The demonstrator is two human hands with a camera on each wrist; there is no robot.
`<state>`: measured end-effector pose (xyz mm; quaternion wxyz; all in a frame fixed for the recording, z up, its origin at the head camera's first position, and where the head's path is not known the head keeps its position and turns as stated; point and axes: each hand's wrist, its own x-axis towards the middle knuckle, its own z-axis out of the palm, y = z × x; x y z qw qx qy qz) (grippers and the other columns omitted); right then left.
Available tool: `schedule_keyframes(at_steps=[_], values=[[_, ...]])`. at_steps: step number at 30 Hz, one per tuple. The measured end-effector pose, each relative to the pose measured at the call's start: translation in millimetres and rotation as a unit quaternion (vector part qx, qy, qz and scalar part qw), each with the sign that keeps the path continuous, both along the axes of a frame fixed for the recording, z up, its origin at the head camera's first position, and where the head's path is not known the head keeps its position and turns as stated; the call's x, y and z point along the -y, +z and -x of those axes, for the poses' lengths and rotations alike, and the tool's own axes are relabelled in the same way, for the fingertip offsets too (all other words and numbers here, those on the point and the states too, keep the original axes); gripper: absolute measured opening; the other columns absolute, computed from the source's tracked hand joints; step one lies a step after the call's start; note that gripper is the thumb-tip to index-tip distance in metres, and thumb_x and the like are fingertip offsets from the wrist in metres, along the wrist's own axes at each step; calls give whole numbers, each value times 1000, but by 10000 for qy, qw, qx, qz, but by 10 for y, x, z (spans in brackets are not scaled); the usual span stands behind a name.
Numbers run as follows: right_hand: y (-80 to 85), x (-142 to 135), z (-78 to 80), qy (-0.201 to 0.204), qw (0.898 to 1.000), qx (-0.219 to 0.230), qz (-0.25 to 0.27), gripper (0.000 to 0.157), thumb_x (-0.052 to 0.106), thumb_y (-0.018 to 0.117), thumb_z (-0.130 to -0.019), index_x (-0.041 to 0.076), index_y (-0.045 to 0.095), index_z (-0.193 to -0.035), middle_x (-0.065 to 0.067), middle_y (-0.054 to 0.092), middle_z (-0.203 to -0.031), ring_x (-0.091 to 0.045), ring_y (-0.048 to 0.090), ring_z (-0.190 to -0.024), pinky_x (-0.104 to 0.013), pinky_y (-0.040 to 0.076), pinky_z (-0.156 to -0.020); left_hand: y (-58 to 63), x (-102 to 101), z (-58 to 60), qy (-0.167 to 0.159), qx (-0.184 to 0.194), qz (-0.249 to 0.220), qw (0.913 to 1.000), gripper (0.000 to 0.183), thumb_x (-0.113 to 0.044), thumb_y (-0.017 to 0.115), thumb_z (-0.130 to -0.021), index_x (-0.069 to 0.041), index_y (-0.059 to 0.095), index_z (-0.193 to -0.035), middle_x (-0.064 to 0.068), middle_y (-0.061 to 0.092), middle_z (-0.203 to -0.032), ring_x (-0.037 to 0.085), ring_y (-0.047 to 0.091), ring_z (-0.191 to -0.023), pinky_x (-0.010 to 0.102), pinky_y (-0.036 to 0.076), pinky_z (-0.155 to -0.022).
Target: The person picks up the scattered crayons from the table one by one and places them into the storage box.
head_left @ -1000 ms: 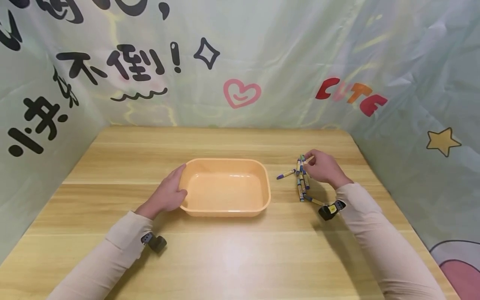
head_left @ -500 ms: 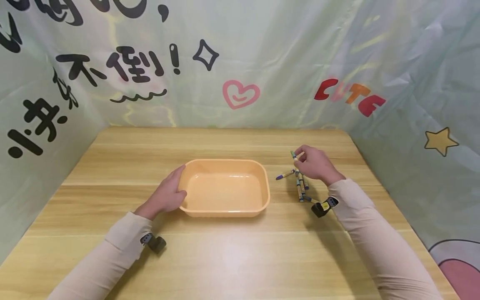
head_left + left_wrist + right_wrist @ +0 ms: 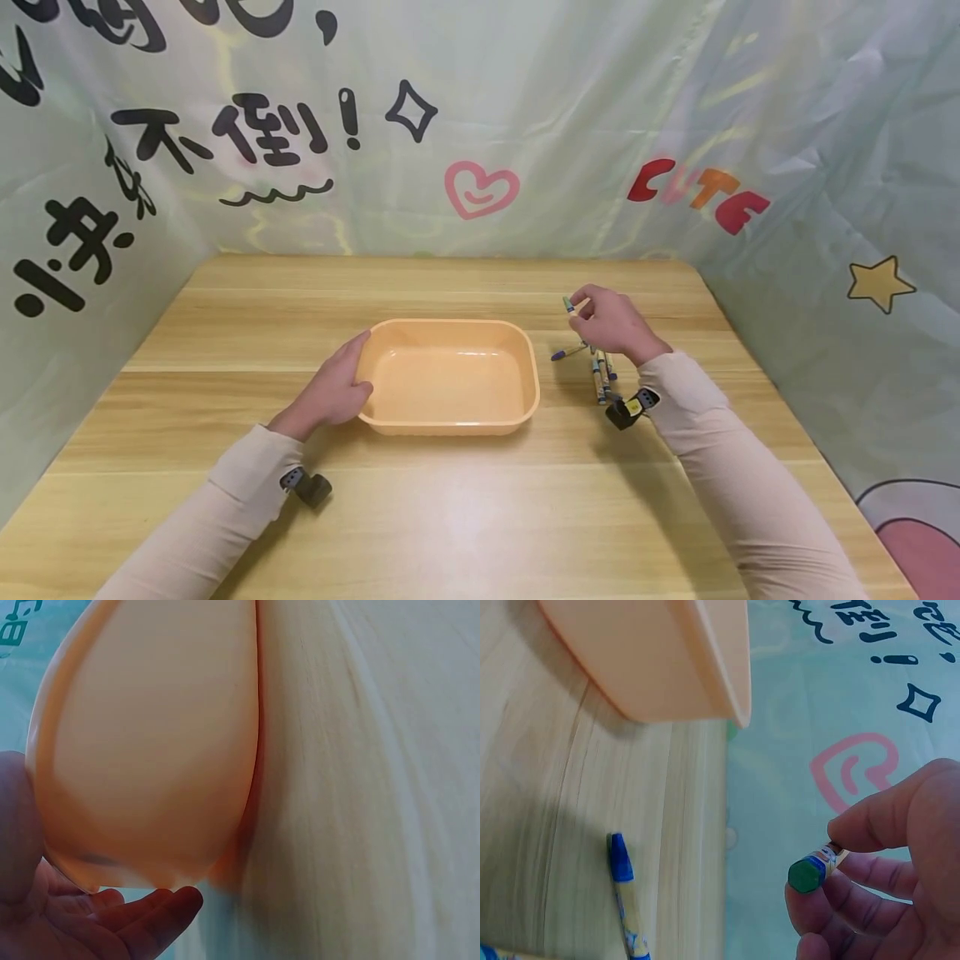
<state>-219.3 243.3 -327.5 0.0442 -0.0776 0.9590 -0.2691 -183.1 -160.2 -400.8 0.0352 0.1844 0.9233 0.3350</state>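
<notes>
An orange plastic basin (image 3: 450,423) sits on the wooden table. My left hand (image 3: 339,382) holds its left end, fingers and thumb spread along the rim; the left wrist view shows the same hand (image 3: 90,919) against the basin's end wall (image 3: 150,750). Right of the basin, my right hand (image 3: 611,321) pinches a green crayon (image 3: 569,305) between thumb and fingers, raised above the table. Its green hexagonal end (image 3: 805,876) faces the camera in the right wrist view. Below that hand lie several loose crayons (image 3: 600,379), partly hidden by it.
A blue-tipped crayon (image 3: 568,352) lies apart, between the basin and the pile. The wooden table (image 3: 465,508) ends at a printed cloth wall (image 3: 562,125) at the back and sides. A small camera is strapped to each wrist.
My right hand has lifted the green crayon off the pile and moved left with it, toward the basin. The left hand and the basin stay in place.
</notes>
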Motion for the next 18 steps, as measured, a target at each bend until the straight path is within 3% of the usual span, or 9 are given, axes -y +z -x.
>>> schedule_keyframes(at_steps=[7,18], values=[[-2,136,30,115,9997,39,198,35,15,55,-92,0,55,-122,-20,65,-102,-24,64,-74,-38,53,-66,-8,7,-6,4,-14,-26,10000,78,-1,50,-79,13,16,-148,36,24,-149,49,24,-137,57,18,-113],[-32,338,73,281,9991,146,279,35,16,56,-91,0,55,-122,-18,66,-100,-21,67,-69,-38,53,-65,-4,2,-13,16,-26,-56,10000,77,0,50,-81,13,15,-148,36,24,-149,49,24,-137,58,18,-113]])
